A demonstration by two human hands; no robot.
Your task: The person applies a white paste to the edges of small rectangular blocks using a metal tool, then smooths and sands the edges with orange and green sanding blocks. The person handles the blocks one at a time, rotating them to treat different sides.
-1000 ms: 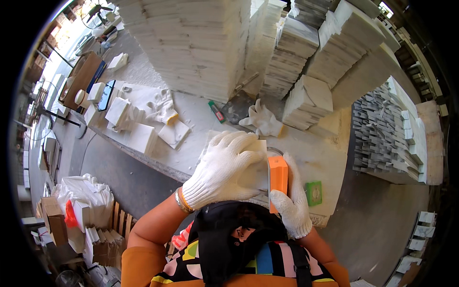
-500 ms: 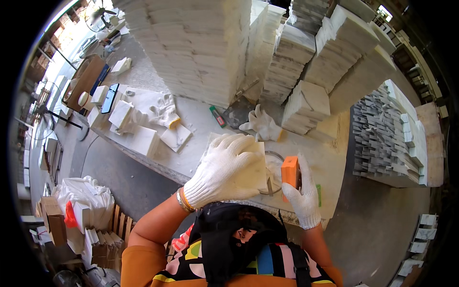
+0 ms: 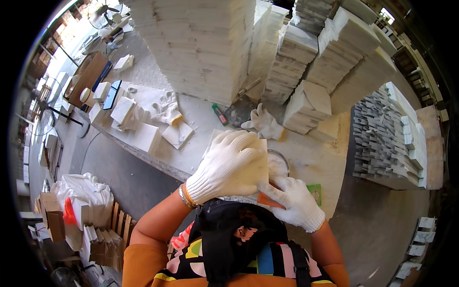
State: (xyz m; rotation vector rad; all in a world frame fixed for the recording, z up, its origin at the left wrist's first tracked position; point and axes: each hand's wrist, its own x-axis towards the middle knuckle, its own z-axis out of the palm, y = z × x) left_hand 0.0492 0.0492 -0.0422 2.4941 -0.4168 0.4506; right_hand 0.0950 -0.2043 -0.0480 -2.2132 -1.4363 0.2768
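Observation:
My left hand, in a white knit glove, lies across a pale stone tile and holds it at the near edge of the worktable. In the same kind of glove, my right hand grips an orange block against the tile's lower right edge. Most of the block is hidden under the fingers. Just past the tile, a round metal rim surrounds something whitish. A green flat piece lies beside my right hand.
Tall stone tile stacks rise at the table's far side. Loose gloves, a green-and-red box, a phone and small tiles lie on the tabletop. Stacked grey pieces stand at the right.
My right hand has moved left and nearer to me, bringing the orange block from beside the tile to its lower right edge. My left hand stays on the tile.

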